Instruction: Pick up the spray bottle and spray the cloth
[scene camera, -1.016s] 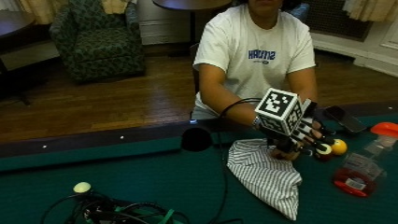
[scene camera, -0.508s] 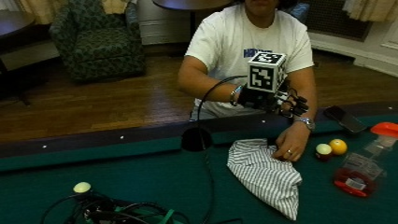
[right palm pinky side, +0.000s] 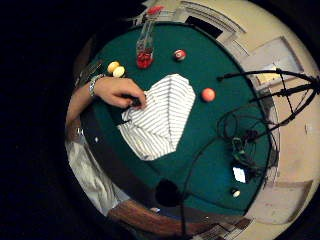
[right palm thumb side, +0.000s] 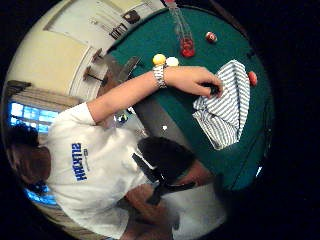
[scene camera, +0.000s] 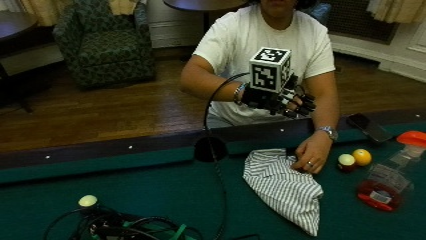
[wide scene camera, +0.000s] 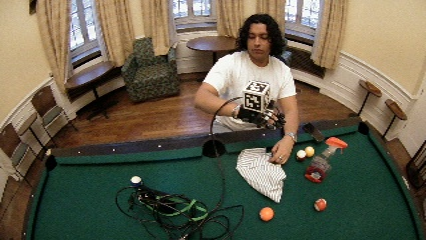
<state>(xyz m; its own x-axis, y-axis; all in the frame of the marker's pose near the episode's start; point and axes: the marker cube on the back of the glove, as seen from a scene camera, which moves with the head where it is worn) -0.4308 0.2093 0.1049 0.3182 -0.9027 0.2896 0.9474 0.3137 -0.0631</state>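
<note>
Gloved right hand (scene camera: 278, 100) is raised at chest height, well above the table (scene camera: 133, 190), fingers loosely curled w/ nothing in them. Bare hand (scene camera: 311, 155) pins the cloth (scene camera: 283, 187) at its far edge, prob. to keep it flat. Spray bottle (scene camera: 389, 175) stands untouched, right of the cloth.

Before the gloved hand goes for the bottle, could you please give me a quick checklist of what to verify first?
1. Black-gloved right hand free, holding nothing: ok.
2. Clear spray bottle with red liquid and orange trigger standing upright on the green felt table: ok.
3. Striped white cloth lying flat: ok, bare left hand rests on its edge.
4. Yellow and white billiard balls between hand and bottle: not ok.
5. Nozzle direction: cannot tell.
</note>
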